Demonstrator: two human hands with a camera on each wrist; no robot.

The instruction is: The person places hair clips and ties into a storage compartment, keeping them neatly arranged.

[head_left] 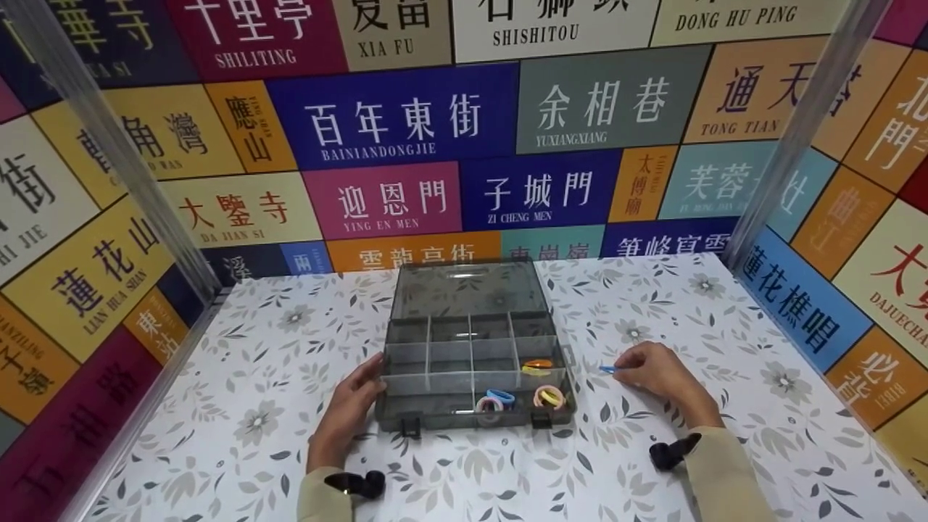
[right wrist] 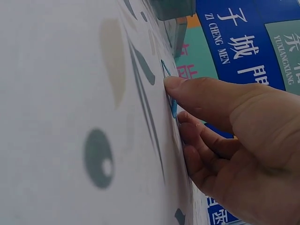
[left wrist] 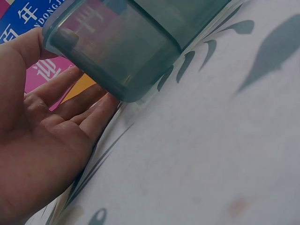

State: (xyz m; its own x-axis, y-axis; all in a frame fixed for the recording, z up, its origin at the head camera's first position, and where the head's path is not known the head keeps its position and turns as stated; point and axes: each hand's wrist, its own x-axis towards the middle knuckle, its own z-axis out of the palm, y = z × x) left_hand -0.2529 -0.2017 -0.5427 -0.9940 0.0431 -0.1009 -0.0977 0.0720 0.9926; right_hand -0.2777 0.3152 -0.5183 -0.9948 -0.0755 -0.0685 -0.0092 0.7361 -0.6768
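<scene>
A smoky grey divided storage box (head_left: pixel 428 402) lies on the table with its lid (head_left: pixel 471 290) raised at the back. My left hand (head_left: pixel 353 399) rests against the left side of the box, its fingers extended, as the left wrist view (left wrist: pixel 51 136) also shows. To the right of the box, my right hand (head_left: pixel 660 373) pinches a thin blue hair clip (right wrist: pixel 174 110) close to the tabletop. Inside the box, blue and pink hair ties (head_left: pixel 500 396) share a front compartment. Pink and yellow hair ties (head_left: pixel 549 396) lie in the front right corner, with orange and yellow clips (head_left: pixel 537 364) behind them.
The table (head_left: pixel 254 377) has a white cover with grey leaves and flowers. Walls with coloured place-name panels (head_left: pixel 399 116) stand behind and at both sides, with pale uprights (head_left: pixel 783 138) at the corners.
</scene>
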